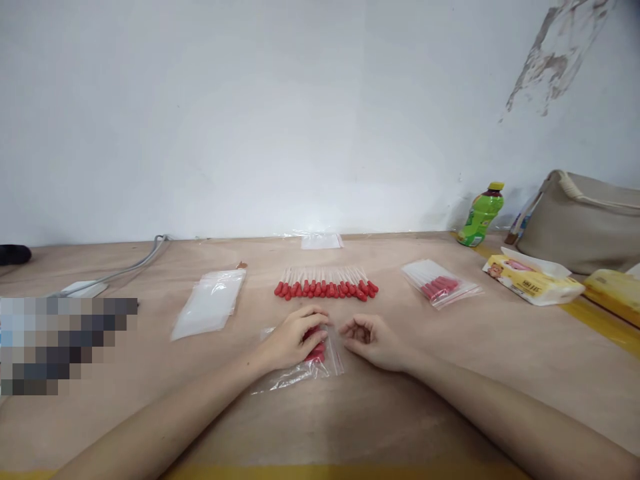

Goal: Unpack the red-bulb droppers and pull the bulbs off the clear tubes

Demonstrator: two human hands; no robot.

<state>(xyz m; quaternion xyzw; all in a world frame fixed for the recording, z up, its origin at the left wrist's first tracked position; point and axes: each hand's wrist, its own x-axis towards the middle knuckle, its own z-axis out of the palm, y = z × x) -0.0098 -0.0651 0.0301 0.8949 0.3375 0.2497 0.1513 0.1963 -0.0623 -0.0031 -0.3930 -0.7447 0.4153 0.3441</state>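
A clear zip bag [285,381] lies in front of me with red-bulbed droppers [316,353] inside, partly hidden by my fingers. My left hand [295,337] rests on it, thumb and fingers curled around the red bulbs through the plastic. Just right of the bag's mouth is my right hand [374,341], its fingers loosely bent and apart from the thumb, with nothing visible in them. Beyond both hands, a row of droppers [325,289] with thin clear stems lies with the red bulbs towards me.
Flat clear bags [210,303] are stacked on the left. Filled bags [440,283] lie on the right, near a yellow tissue pack [533,277]. A green bottle [481,215] and a grey-beige bag [580,223] stand by the wall. A cable [130,269] runs across the left.
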